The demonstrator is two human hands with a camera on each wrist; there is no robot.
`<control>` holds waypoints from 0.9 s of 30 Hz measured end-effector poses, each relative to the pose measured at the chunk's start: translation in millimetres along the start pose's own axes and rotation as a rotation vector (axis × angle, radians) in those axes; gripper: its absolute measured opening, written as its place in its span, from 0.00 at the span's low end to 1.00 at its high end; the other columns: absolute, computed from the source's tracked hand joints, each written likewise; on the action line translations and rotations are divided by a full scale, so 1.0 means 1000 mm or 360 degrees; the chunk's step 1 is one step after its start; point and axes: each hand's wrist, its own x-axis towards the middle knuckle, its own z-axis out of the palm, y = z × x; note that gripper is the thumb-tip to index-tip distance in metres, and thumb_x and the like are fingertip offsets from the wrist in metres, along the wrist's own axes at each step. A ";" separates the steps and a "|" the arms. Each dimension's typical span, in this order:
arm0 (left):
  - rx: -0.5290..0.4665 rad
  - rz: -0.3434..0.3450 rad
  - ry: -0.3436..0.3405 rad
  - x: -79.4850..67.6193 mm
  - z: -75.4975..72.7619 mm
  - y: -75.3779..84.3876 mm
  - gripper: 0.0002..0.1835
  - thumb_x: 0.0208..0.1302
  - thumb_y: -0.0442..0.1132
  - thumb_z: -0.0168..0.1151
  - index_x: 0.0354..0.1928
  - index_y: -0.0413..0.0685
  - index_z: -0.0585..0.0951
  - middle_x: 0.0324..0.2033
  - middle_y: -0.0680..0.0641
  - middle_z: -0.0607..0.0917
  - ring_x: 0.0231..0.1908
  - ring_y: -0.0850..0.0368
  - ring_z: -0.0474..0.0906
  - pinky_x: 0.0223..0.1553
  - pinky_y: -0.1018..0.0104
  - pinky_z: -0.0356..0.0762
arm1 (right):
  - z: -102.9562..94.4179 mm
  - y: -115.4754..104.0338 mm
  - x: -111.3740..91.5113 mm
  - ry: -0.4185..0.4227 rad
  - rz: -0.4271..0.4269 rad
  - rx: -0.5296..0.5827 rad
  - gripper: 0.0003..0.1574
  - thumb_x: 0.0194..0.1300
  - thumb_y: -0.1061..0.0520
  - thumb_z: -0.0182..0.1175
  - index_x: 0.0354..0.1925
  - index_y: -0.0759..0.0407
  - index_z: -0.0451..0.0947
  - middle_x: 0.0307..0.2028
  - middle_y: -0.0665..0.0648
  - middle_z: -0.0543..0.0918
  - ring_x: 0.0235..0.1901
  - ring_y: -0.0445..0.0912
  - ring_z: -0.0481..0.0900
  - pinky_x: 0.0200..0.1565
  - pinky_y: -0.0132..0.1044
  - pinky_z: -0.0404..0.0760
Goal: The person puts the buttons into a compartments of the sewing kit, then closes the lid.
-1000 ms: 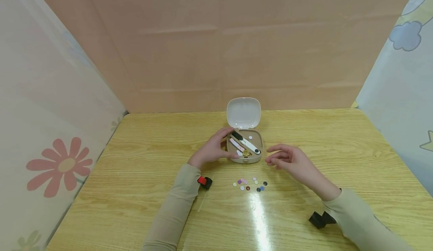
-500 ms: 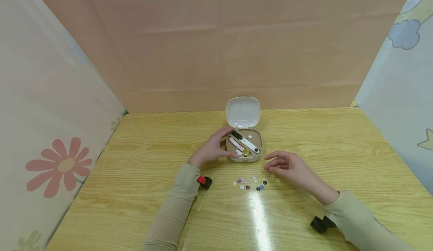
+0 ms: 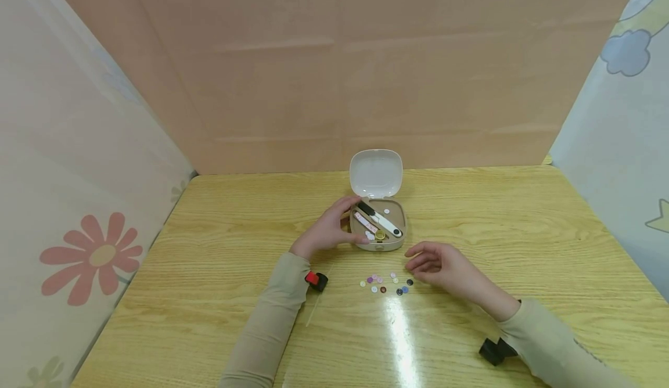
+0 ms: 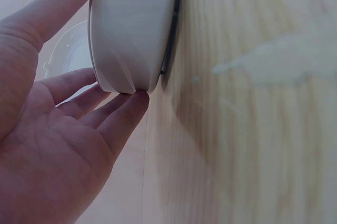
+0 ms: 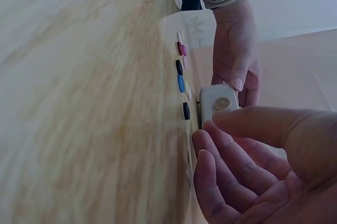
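Observation:
My left hand [image 3: 326, 230] holds the left side of a small beige sewing box [image 3: 380, 247], thumb at the front corner and fingers at the back. Its white lid [image 3: 376, 173] stands open. Inside lie a slim black-and-white tool [image 3: 384, 223], a pink-and-white strip [image 3: 365, 223], a round gold piece [image 3: 380, 235] and a white button [image 3: 387, 211]. In the left wrist view, fingertips meet the box wall [image 4: 131, 34]. My right hand [image 3: 446, 267] hovers to the right of several loose buttons [image 3: 383, 290], fingers loosely bent and holding nothing. A black button [image 3: 410, 282] is nearest to it.
The wooden table [image 3: 235, 231] carries the box near its middle, with the buttons in front. A thin pale stick-like strip [image 3: 315, 309] lies by the left sleeve. A tan backdrop [image 3: 340, 86] rises behind the table, with patterned side panels.
My right hand has moved down from beside the box toward the buttons, its fingers bending a little more. The left hand and the box have stayed in place.

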 end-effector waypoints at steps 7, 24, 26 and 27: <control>0.0015 -0.0007 0.0003 0.001 0.000 0.000 0.51 0.47 0.39 0.78 0.72 0.47 0.59 0.70 0.52 0.59 0.67 0.54 0.57 0.62 0.65 0.66 | 0.002 0.001 0.000 -0.0022 -0.0021 -0.0043 0.23 0.56 0.71 0.65 0.51 0.72 0.74 0.39 0.62 0.84 0.40 0.53 0.82 0.42 0.36 0.82; 0.0104 -0.0007 0.0014 -0.001 0.000 0.003 0.51 0.47 0.43 0.78 0.72 0.48 0.59 0.69 0.51 0.60 0.67 0.53 0.58 0.63 0.63 0.65 | 0.007 0.000 0.004 -0.0022 0.0002 -0.0148 0.21 0.53 0.70 0.68 0.47 0.68 0.76 0.35 0.58 0.83 0.35 0.46 0.79 0.36 0.34 0.81; 0.0126 -0.0015 0.0014 -0.001 0.000 0.003 0.51 0.46 0.44 0.78 0.72 0.48 0.59 0.69 0.51 0.60 0.67 0.54 0.58 0.63 0.64 0.65 | 0.007 0.000 0.004 -0.0020 -0.0001 -0.0150 0.21 0.53 0.70 0.68 0.47 0.68 0.76 0.35 0.58 0.83 0.34 0.46 0.79 0.35 0.33 0.81; 0.0134 -0.0015 0.0013 -0.001 0.000 0.003 0.51 0.46 0.44 0.78 0.72 0.49 0.59 0.69 0.51 0.60 0.67 0.53 0.58 0.63 0.63 0.65 | 0.007 0.001 0.004 -0.0019 -0.0004 -0.0154 0.21 0.53 0.70 0.68 0.47 0.68 0.76 0.35 0.58 0.83 0.34 0.46 0.79 0.35 0.33 0.81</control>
